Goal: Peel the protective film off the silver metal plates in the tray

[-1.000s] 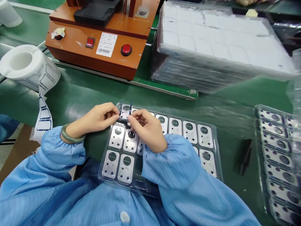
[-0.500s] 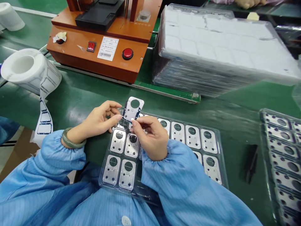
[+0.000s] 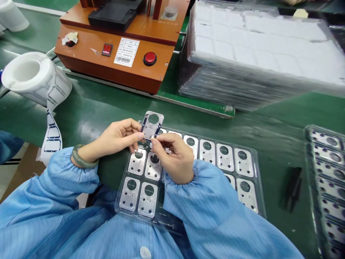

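At 6 o'clock, nearest the camera: blue smock sleeves, green bangle [image 3: 81, 161] on the left wrist. Surface is a green bench mat [image 3: 102, 104], slightly glossy; factory workstation.

Clear blister tray [image 3: 258, 180] sits dead centre on the mat, pockets filled with silver metal plates, each with a round hole; near-right part hidden under the right sleeve. Second tray [image 3: 327, 180] of like plates at 3 o'clock, cut by the frame edge. Black object [image 3: 292, 187] lies on the mat between the two trays, too blurred to identify.

Left hand [image 3: 118, 138] and right hand [image 3: 172, 154] meet over the tray's far-left corner. Both pinch one metal plate [image 3: 152, 125] by its lower edge, left thumb and forefinger on its left side, right fingertips on its right. Plate is lifted clear of the tray, tilted up, hole end away from the person.

9–10 o'clock: white label roll [image 3: 32, 77], strip trailing off the bench edge. 12 o'clock: orange press fixture [image 3: 113, 59], red button, rocker switch, barcode label. 1–2 o'clock: tall stack of clear trays [image 3: 256, 57].
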Motion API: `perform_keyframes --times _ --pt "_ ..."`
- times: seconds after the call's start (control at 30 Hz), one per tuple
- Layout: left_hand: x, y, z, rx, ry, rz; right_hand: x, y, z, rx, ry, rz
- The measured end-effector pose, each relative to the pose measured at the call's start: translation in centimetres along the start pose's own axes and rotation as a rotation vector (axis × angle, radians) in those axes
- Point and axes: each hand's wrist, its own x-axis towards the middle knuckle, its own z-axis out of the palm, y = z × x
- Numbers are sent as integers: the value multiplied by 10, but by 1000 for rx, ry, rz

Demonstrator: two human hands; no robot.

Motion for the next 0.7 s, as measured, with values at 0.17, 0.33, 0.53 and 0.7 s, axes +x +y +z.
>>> perform_keyframes --times 0.17,0.33,0.53,0.7 --pt "-1 -2 -1 32 -9 32 1 -2 0 -66 -3 -55" --pt "-3 0 -1 96 -9 64 1 -2 0 -70 -7 -80" --pt "-4 -2 -3 176 14 113 2 -2 0 -58 -32 -93" --pt "-5 -3 -5 213 -16 139 2 -3 -1 -69 -57 -92"
